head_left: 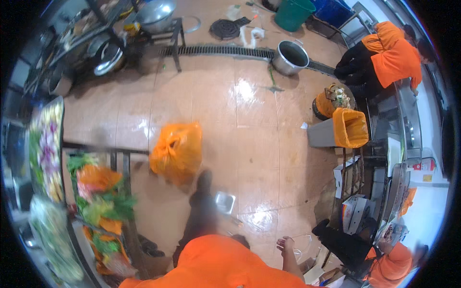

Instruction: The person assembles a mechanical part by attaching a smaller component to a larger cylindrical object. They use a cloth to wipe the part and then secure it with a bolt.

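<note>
The person's R hand (286, 246) hung out to the side, fingers loosely spread, nothing in it; the L hand was out of sight, so I couldn't tell what it did. The tied orange bag (176, 151) sat on the tiled floor (257, 149) up ahead, just beside the forward foot (204, 179). Main risk, imo: that foot snagging it, maybe splitting the thin plastic & spilling the contents, which I couldn't make out. The shallow metal pan (224, 202) lay just R of the leg (196, 211), prob. easy to kick or step on. Tiles shone, poss. wet, so a quick turn could've meant a slip. Greens (119, 205) stuck out past the rack (127, 165) at L; a careless brush could've knocked some down.
</note>
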`<state>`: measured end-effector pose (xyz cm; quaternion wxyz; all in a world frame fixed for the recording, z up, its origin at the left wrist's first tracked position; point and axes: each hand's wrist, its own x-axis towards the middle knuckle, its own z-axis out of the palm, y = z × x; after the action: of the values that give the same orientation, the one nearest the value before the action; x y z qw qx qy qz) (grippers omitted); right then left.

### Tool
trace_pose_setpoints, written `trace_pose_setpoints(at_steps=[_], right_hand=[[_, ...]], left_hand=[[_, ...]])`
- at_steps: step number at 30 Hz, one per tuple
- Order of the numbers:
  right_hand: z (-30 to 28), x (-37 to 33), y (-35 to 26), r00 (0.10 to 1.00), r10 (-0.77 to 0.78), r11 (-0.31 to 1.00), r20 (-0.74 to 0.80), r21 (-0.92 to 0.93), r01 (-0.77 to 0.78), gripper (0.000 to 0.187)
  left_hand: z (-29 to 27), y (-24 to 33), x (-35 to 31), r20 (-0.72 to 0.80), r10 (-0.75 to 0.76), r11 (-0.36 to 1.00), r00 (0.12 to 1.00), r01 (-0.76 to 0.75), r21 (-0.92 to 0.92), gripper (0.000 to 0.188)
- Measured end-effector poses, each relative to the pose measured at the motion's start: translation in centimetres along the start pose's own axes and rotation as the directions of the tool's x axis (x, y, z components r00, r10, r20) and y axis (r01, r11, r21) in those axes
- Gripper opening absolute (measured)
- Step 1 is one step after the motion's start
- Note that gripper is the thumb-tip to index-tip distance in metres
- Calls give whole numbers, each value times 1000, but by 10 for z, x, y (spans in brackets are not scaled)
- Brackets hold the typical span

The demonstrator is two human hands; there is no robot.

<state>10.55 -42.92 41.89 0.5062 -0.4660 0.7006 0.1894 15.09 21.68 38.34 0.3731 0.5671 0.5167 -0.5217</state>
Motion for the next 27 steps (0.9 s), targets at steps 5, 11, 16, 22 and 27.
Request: trace_pose_setpoints(at_steps=[5, 11, 16, 22, 27], right_hand=[[76, -65, -80, 988, 117, 993, 98, -20, -115, 51], [149, -70, -217, 955, 97, 965, 281, -263, -21, 58], [200, -11, -360, 967, 129, 989, 219, -96, -110, 62], [258, 37, -599, 995, -32, 999, 97, 41, 28, 35], [341, 34, -882, 916, -356, 924, 187, -72, 374, 40]], left_hand=[[-31, 271, -57, 114, 317, 942, 942, -327, 81, 51], [-35, 726, -216, 154, 756, 637, 636, -769, 47, 45], [26, 932, -230, 209, 877, 449, 433, -893, -29, 48], [65, 864, -120, -2, 491, 870, 871, -491, 45, 44], [54, 863, -146, -83, 198, 980, 977, -194, 45, 48]])
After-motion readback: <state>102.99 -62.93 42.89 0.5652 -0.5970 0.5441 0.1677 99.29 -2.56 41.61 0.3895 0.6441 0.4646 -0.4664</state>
